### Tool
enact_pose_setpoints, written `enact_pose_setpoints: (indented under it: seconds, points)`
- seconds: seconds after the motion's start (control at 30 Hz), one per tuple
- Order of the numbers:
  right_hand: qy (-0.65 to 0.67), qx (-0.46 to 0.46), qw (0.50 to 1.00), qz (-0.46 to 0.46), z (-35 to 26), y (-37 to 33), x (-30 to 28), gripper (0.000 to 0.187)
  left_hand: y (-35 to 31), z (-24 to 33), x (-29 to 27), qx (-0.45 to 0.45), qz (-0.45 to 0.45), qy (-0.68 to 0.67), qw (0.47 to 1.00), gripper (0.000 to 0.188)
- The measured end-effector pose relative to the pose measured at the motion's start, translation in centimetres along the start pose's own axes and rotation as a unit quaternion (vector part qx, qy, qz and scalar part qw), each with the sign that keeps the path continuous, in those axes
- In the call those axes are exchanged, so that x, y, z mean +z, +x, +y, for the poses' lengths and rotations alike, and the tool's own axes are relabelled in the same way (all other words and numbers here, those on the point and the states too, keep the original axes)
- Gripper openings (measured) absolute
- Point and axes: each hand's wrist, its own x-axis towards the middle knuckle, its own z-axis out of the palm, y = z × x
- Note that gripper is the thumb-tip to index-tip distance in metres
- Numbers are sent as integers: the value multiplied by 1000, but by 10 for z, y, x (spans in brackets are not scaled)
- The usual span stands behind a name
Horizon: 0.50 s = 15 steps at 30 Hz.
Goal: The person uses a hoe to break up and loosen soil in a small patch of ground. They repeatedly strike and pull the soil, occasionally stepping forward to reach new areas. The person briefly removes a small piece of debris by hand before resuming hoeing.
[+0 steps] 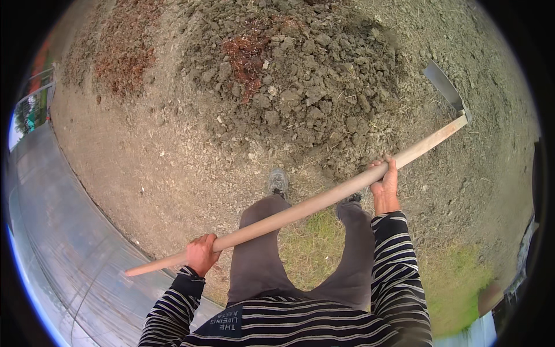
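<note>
Striped sleeves (399,272) and grey trousers (260,260), nearest the lens, seen from above
Hoe: long wooden handle (300,211) held slantwise across the thighs, metal blade (444,87) raised at far right above the soil
Left hand (202,253): fingers wrapped shut round the handle near its butt end, likely as the steering grip
Right hand (386,184): fingers closed round the handle further up, nearer the blade, probably bearing the weight
Shoe (278,182): planted at the foot of a heap of clods (295,75)
Grass patch (315,240): between the legs
Plastic sheet wall (52,243): curving along the left
</note>
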Motion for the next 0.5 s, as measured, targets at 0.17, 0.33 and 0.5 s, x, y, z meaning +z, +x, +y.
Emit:
enact_pose_setpoints:
  seconds: [0.17, 0.33, 0.5]
  points:
    - [-98, -24, 993, 53, 14, -125, 38, 20, -46, -25, 17, 0, -40, -72, 997, 21]
    - [-57, -76, 995, 2, 8, -171, 80, 24, -151, -55, 12, -60, -55, -95, 992, 19]
    - [-139, 81, 983, 90, 113, -188, 50, 26, -261, -77, -8, -197, -184, -78, 960, 21]
